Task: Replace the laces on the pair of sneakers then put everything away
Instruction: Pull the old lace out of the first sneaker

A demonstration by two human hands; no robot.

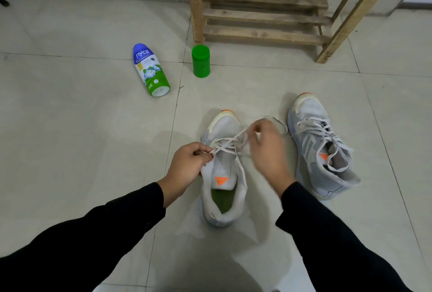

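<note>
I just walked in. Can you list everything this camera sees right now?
near sneaker: 1, grey, orange toe tip, floor centre
second sneaker: 1, grey, floor right, laced
lace: 1, white, on near sneaker
Nycil bottle: 1, blue, white and green, lying on floor left
jar: 1, green, upright near the stand's leg
wooden stand: 1, bare wood, by the wall
floor: 1, pale tiles
left hand: 1, pinches the lace
right hand: 1, blurred, grips the lace
sleeves: 2, black
</note>
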